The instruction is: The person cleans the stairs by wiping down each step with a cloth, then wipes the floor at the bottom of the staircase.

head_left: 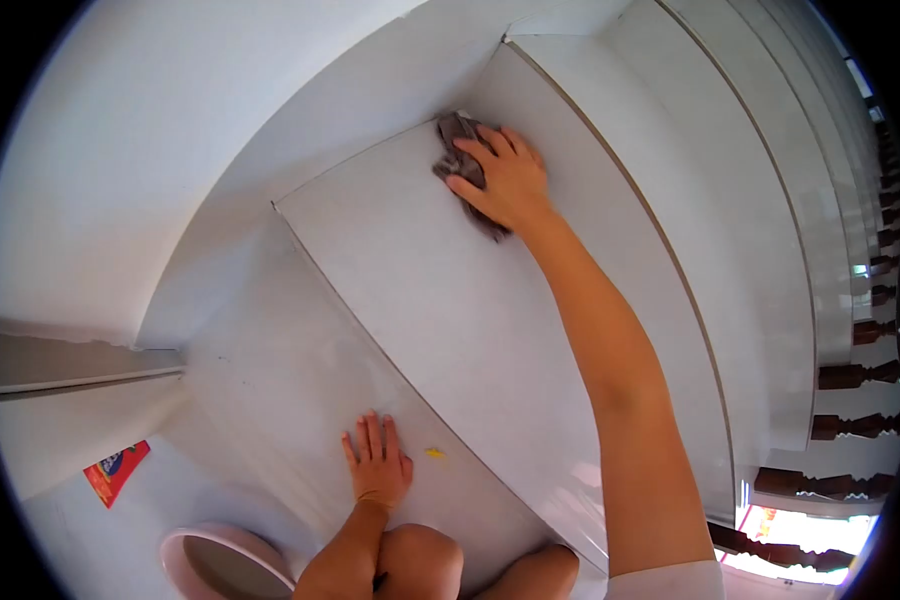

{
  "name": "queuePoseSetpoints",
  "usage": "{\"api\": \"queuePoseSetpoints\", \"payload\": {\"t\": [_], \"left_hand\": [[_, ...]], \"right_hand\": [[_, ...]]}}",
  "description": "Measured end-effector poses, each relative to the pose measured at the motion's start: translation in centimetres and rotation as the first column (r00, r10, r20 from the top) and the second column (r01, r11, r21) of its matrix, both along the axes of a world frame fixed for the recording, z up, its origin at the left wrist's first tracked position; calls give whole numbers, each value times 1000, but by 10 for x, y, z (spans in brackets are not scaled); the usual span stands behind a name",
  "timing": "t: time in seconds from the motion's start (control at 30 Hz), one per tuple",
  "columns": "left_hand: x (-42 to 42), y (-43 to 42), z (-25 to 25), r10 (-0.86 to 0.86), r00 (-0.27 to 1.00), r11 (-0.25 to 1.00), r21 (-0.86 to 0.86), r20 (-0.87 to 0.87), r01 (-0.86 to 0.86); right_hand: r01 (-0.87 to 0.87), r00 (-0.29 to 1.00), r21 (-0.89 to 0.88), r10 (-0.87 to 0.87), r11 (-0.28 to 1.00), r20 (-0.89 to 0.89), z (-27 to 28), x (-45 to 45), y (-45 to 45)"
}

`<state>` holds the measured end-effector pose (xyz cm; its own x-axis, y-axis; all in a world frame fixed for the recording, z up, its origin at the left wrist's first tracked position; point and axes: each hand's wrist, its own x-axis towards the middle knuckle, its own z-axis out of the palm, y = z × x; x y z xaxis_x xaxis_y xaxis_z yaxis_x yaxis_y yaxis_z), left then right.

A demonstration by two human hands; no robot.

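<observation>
My right hand (510,185) is stretched out at the far end of a pale stair tread (420,270), close to the corner with the wall. It presses a crumpled dark grey-brown rag (460,165) against the tread, fingers bent over the cloth; part of the rag is hidden under the palm. Lower down, my left hand (378,465) rests flat with fingers spread on the pale surface below the step's edge. Nothing is in it. A small yellow scrap (435,453) lies just to its right.
A pink basin (175,560) holding cloudy liquid stands at the lower left. Above it lies a red packet (117,472). More steps (710,170) rise to the right, bordered by dark turned balusters (860,376). A curved white wall (200,110) closes off the upper left.
</observation>
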<state>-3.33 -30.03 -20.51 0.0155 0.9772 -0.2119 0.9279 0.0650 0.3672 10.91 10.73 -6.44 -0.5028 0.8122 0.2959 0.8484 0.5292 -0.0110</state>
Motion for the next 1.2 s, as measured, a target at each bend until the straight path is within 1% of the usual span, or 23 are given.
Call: {"api": "queuePoseSetpoints", "payload": {"t": [0.03,0.07,0.13,0.2,0.27,0.33,0.4,0.43,0.47,0.5,0.57,0.63,0.67,0.7,0.73,0.8,0.9,0.93,0.97,1.0,1.07,1.1,1.2], "left_hand": [[1,2,0,5,1000,1000,-2,8,-5],[1,2,1,10,1000,1000,-5,17,-9],[0,0,1,6,1000,1000,-3,3,-6],[0,1,1,2,1000,1000,3,-8,-2],[-1,1,2,-6,1000,1000,10,-9,6],[0,0,1,-8,1000,1000,22,6,8],[-1,-2,-4,-13,999,996,82,-32,15],[-1,-2,-6,-11,999,994,111,-50,16],[0,-2,-3,-12,1000,995,97,-27,14],[0,-1,-2,-5,1000,996,84,-5,6],[0,0,-3,6,1000,997,79,11,-7],[4,-1,-9,13,1000,996,93,-8,-12],[3,-1,-9,14,1000,995,102,11,-15],[1,-2,-10,15,999,994,108,32,-18],[2,-1,-9,13,999,993,118,51,-19],[3,-1,-7,22,998,990,136,50,-29],[5,0,-7,30,999,983,182,36,-36],[5,0,-6,29,999,981,190,27,-33],[5,0,-5,26,1000,980,199,18,-29],[5,1,0,29,999,983,182,20,-32],[5,1,1,29,1000,975,220,-5,-27],[6,0,2,29,999,970,241,-12,-26],[8,-1,2,41,999,962,272,-34,-31]], "right_hand": [[-39,997,-7,38,999,-61,0,19,-9],[-75,995,67,80,995,-60,4,37,-27],[-82,988,122,97,989,-117,6,76,-70],[-1,990,113,17,994,-139,9,116,-121],[110,990,99,-101,989,-100,14,154,-179],[289,956,75,-283,954,-80,13,197,-244],[533,845,28,-531,846,-58,10,235,-316],[663,746,6,-659,749,-90,9,247,-352],[747,663,29,-741,664,-110,8,257,-384],[853,523,65,-844,519,-117,4,257,-410],[919,391,89,-918,385,-62,-1,245,-431],[865,497,96,-867,492,-39,-2,230,-408],[836,545,96,-838,540,-33,0,214,-387],[790,611,95,-791,606,-27,0,196,-353],[715,699,94,-713,692,-66,-7,182,-313],[597,801,98,-585,796,-131,-18,133,-219],[450,872,45,-428,892,-238,-23,21,-94],[411,901,124,-382,903,-206,-27,-19,-69],[393,909,78,-374,916,-183,-23,-63,-60],[325,935,19,-318,945,-159,-13,-100,-63],[95,972,34,-85,995,-220,-16,-141,-78],[31,963,57,-14,998,-271,-16,-149,-90],[-177,923,-64,143,982,-358,-2,-128,-121]]}}
